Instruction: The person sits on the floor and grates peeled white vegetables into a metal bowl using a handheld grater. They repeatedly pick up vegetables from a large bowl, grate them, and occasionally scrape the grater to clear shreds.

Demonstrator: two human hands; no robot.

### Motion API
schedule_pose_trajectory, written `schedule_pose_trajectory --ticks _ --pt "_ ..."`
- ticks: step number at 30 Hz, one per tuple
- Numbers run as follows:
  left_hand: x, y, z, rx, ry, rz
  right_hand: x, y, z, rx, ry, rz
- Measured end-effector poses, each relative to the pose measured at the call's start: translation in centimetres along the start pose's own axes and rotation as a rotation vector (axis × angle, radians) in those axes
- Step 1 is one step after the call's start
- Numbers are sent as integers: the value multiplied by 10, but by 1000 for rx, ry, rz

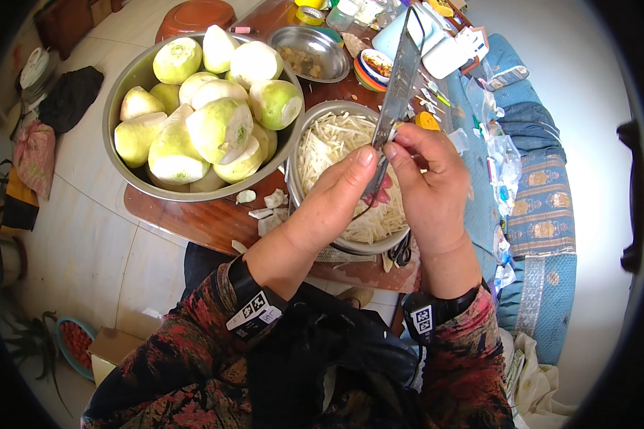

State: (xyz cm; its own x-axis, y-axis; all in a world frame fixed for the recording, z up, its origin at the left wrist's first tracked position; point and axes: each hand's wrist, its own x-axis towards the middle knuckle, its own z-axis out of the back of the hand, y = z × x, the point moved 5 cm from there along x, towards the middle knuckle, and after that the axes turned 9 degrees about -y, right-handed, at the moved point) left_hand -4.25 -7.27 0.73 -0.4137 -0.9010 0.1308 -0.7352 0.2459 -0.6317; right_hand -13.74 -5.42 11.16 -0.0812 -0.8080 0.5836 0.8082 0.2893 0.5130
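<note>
My left hand (338, 193) grips the lower end of a metal grater (400, 80), which is held on edge and tilted over a steel bowl (295, 185). Shredded radish (330, 142) fills much of that bowl. The fingertips of my right hand (429, 171) are pinched together against the grater's face, at a small pale piece (393, 131) that is mostly hidden by the fingers. To the left, a large steel basin (112, 145) is heaped with peeled green radishes (220, 128).
Behind stand a small steel bowl (343, 64) with pale chunks and stacked colourful bowls (360, 75). Radish scraps (275, 198) lie on the wooden table (204, 220) between basin and bowl. Black-handled scissors (402, 252) rest by the bowl's near right side. A blue sofa (536, 214) stands at right.
</note>
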Motion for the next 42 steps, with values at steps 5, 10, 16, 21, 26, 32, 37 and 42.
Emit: schedule_pose_trajectory --ticks 5,10,16,21,26,32,37,42 --pt "-2 -18 1 281 16 -90 12 -17 -1 306 -21 -319" --pt "-5 -29 1 334 20 -68 20 -18 -1 465 74 -484" --pt "-2 -32 -4 435 59 -217 20 -19 1 388 -58 -357" --pt "0 -27 6 511 -9 -259 30 -36 16 567 -224 -466" --pt "3 -29 19 352 -196 -270 9 -53 3 -171 344 -542" --pt "5 -34 25 141 -275 -314 -12 -60 -36 -345 383 16" --pt "5 -28 26 115 -255 -299 4 -90 -44 -342 165 38" --pt "4 -21 28 244 -209 -199 10 -85 -24 -130 72 7"
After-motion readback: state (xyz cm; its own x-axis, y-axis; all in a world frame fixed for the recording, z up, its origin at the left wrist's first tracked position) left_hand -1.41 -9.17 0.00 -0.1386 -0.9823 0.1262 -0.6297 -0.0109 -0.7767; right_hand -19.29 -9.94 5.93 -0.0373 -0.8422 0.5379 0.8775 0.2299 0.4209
